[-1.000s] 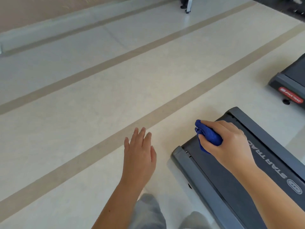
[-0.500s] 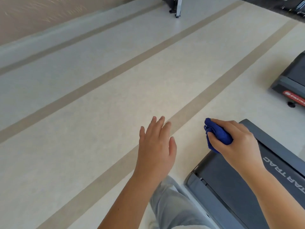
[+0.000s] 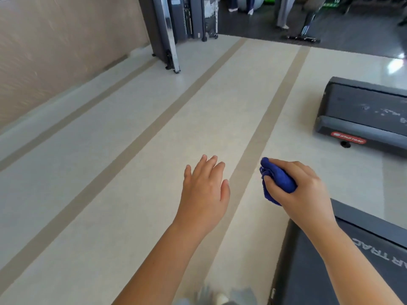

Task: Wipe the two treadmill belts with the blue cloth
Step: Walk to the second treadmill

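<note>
My right hand (image 3: 306,190) clenched the cloth (image 3: 278,182), left hand (image 3: 204,190) splayed empty; next, I judged, the treadmill (image 3: 361,106) at two o'clock.

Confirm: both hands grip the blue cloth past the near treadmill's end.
Wrong: only the right hand grips the blue cloth past the near treadmill's end, as the head view shows; the left hand is open, holding nothing.

Near treadmill rail (image 3: 378,256): "AR TRAC". Far treadmill label (image 3: 348,137): blurred.
</note>
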